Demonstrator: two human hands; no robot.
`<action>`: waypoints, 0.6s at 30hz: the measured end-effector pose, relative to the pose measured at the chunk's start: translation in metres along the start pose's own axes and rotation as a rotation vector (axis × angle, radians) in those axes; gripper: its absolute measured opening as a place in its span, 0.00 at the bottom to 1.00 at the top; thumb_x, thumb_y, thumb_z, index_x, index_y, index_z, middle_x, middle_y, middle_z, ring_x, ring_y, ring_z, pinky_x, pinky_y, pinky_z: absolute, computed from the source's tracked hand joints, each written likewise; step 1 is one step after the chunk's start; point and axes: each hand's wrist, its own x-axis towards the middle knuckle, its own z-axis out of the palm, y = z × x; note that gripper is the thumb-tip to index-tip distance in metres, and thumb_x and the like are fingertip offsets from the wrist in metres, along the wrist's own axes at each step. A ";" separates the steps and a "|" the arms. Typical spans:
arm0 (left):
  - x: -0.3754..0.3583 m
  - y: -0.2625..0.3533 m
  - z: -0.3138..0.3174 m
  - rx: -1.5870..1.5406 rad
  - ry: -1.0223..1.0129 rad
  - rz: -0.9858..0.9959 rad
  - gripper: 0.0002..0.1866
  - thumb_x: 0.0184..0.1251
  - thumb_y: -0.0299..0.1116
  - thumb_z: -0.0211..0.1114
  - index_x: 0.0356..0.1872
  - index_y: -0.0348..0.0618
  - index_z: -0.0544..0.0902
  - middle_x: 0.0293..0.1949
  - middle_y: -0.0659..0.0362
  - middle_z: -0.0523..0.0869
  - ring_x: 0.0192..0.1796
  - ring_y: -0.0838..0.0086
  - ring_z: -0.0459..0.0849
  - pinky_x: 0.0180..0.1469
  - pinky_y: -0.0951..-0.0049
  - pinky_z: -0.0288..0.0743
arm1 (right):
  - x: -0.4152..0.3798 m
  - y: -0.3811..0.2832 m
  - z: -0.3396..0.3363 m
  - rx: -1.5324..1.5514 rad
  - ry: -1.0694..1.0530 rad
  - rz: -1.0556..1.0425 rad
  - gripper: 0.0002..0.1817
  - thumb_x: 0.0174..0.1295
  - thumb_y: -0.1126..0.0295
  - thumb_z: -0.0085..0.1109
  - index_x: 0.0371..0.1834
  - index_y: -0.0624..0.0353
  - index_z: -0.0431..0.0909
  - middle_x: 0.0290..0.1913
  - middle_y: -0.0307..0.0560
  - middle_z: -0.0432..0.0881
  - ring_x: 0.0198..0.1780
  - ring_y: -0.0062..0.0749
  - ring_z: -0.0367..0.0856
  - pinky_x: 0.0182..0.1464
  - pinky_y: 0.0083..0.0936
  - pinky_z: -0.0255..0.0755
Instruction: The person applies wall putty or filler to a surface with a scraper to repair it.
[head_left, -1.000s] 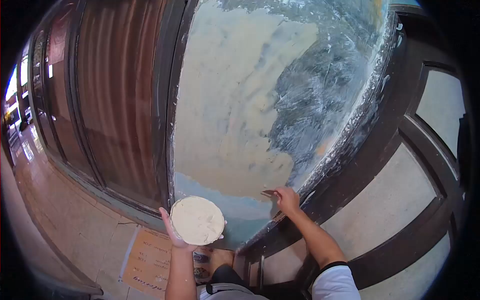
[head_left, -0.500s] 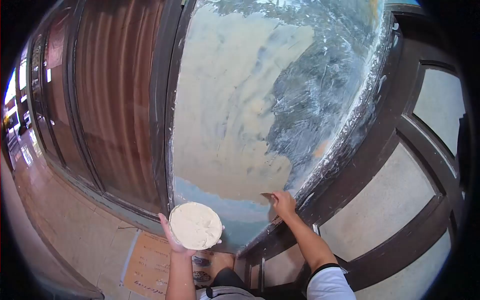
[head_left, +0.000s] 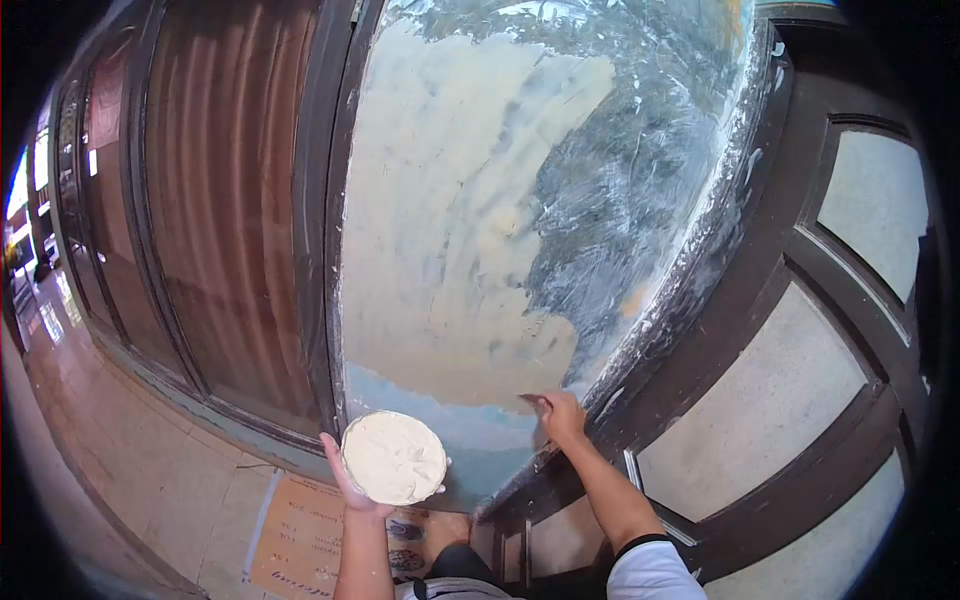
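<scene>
- One left hand (head_left: 345,478), raised palm-up, fingers cupped under and grasping one round shallow dish heaped with pale cream putty (head_left: 394,458); the dish sits low in the view, just in front of the panel's bottom left corner.
- One right hand (head_left: 562,417), clenched around one small flat-bladed scraper (head_left: 532,399); only the blade tip shows, lying against the panel near its lower right edge.
- One large glass panel, partly coated in cream putty and partly bare blue-grey with white smears (head_left: 480,230); the coated area covers the left and middle, the bare area the upper right, and one uncoated bluish strip runs along the bottom.
- One dark brown wooden frame (head_left: 700,290) around the panel, spattered white along its right side.
- One reddish-brown ribbed shutter panel (head_left: 230,200) to the left of the glass.
- Three pale frosted panes (head_left: 760,400) set in dark framing to the right, counted as far as visible.
- One orange printed sheet (head_left: 295,535) lying on the tiled floor (head_left: 130,470) below the dish.
- One white short sleeve (head_left: 650,575) on the right arm.
</scene>
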 end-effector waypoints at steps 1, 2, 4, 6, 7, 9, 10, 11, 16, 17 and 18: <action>0.001 0.000 -0.002 0.001 -0.001 -0.001 0.56 0.62 0.88 0.41 0.75 0.48 0.71 0.69 0.38 0.77 0.62 0.22 0.78 0.47 0.15 0.78 | 0.006 0.001 -0.003 0.001 0.001 0.001 0.08 0.64 0.71 0.65 0.45 0.50 0.87 0.45 0.46 0.88 0.49 0.54 0.83 0.49 0.50 0.79; 0.002 0.000 -0.007 0.003 0.000 -0.003 0.56 0.62 0.87 0.42 0.74 0.48 0.73 0.68 0.39 0.78 0.61 0.22 0.78 0.48 0.15 0.78 | 0.019 0.004 -0.008 0.028 0.072 -0.026 0.08 0.64 0.71 0.65 0.45 0.50 0.87 0.44 0.46 0.88 0.49 0.54 0.83 0.49 0.50 0.78; 0.000 -0.001 0.005 -0.303 0.064 -0.022 0.55 0.62 0.87 0.43 0.71 0.47 0.76 0.66 0.41 0.81 0.62 0.23 0.78 0.48 0.13 0.76 | 0.041 -0.006 -0.032 0.053 0.142 -0.053 0.08 0.64 0.71 0.64 0.44 0.51 0.87 0.44 0.47 0.88 0.49 0.55 0.83 0.49 0.50 0.78; 0.002 -0.003 -0.003 -0.264 0.048 -0.009 0.58 0.61 0.88 0.42 0.74 0.47 0.72 0.69 0.40 0.78 0.64 0.26 0.78 0.54 0.14 0.74 | 0.050 -0.023 -0.062 0.108 0.285 -0.042 0.07 0.63 0.73 0.64 0.43 0.52 0.87 0.43 0.48 0.88 0.48 0.55 0.83 0.49 0.49 0.77; 0.002 -0.003 -0.007 -0.223 0.028 0.005 0.60 0.59 0.90 0.40 0.77 0.47 0.68 0.72 0.39 0.74 0.66 0.28 0.77 0.60 0.14 0.72 | 0.046 -0.021 -0.061 0.107 0.284 -0.039 0.07 0.63 0.73 0.64 0.43 0.52 0.87 0.43 0.48 0.88 0.48 0.55 0.83 0.49 0.49 0.77; 0.000 -0.003 -0.011 -0.086 0.005 0.022 0.59 0.60 0.89 0.40 0.76 0.47 0.69 0.72 0.40 0.74 0.66 0.30 0.78 0.62 0.16 0.71 | 0.034 -0.015 -0.051 0.130 0.263 -0.088 0.08 0.63 0.74 0.64 0.43 0.53 0.87 0.42 0.48 0.88 0.47 0.54 0.83 0.50 0.48 0.77; 0.000 -0.002 -0.012 0.053 -0.016 0.038 0.58 0.61 0.89 0.40 0.76 0.48 0.69 0.72 0.40 0.75 0.67 0.31 0.78 0.64 0.17 0.70 | 0.025 -0.012 -0.041 0.095 0.162 -0.065 0.08 0.62 0.74 0.64 0.43 0.52 0.88 0.43 0.47 0.88 0.49 0.53 0.83 0.51 0.48 0.77; -0.001 -0.002 -0.013 0.051 -0.017 0.042 0.58 0.61 0.89 0.40 0.76 0.48 0.69 0.72 0.40 0.75 0.67 0.31 0.78 0.64 0.17 0.70 | 0.012 -0.013 -0.027 0.128 0.222 -0.119 0.07 0.63 0.73 0.66 0.42 0.56 0.88 0.39 0.52 0.86 0.44 0.57 0.84 0.48 0.47 0.78; 0.000 0.001 -0.013 0.041 0.015 0.066 0.57 0.62 0.88 0.39 0.76 0.50 0.69 0.72 0.40 0.74 0.66 0.30 0.78 0.63 0.18 0.73 | 0.009 -0.010 -0.002 0.018 0.106 -0.036 0.06 0.64 0.71 0.66 0.43 0.55 0.88 0.40 0.51 0.87 0.48 0.55 0.84 0.47 0.48 0.77; 0.000 0.002 -0.012 0.043 -0.010 0.066 0.57 0.62 0.88 0.39 0.77 0.51 0.68 0.72 0.40 0.74 0.66 0.29 0.77 0.62 0.18 0.73 | 0.018 -0.008 -0.005 0.021 0.105 -0.036 0.06 0.64 0.71 0.66 0.43 0.55 0.88 0.40 0.51 0.87 0.48 0.55 0.84 0.47 0.48 0.77; -0.002 0.004 -0.009 0.062 -0.041 0.021 0.57 0.60 0.89 0.40 0.77 0.52 0.68 0.72 0.39 0.74 0.65 0.27 0.78 0.60 0.17 0.74 | 0.033 -0.015 -0.024 0.055 0.162 -0.026 0.07 0.64 0.72 0.66 0.43 0.55 0.88 0.41 0.51 0.87 0.48 0.55 0.84 0.48 0.47 0.77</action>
